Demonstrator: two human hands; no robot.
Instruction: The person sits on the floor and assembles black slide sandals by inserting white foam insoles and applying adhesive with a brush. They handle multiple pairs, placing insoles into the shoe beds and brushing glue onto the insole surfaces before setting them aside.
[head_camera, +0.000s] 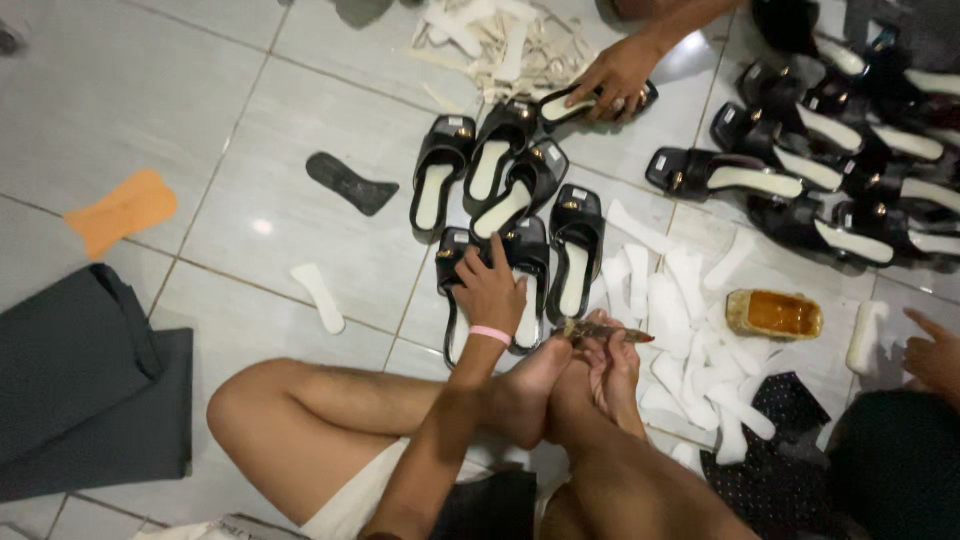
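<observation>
My left hand (490, 292), with a pink band at the wrist, grips a black slip-on sandal (455, 262) lying on the tiled floor in front of me. My right hand (612, 368) holds a small glue-stained brush (600, 330), its tip pointing right over a spread of white insoles (690, 330). My bare foot (530, 390) rests between the two hands. More black sandals with white footbeds (505, 185) lie in a cluster just beyond my left hand.
An amber glue tub (775, 315) sits right of the insoles. Another person's hand (620, 75) holds a sandal at the top, and a second person's hand (935, 355) is at the right edge. Rows of black sandals (850, 150) fill the upper right. Dark cloth (80, 380) lies left.
</observation>
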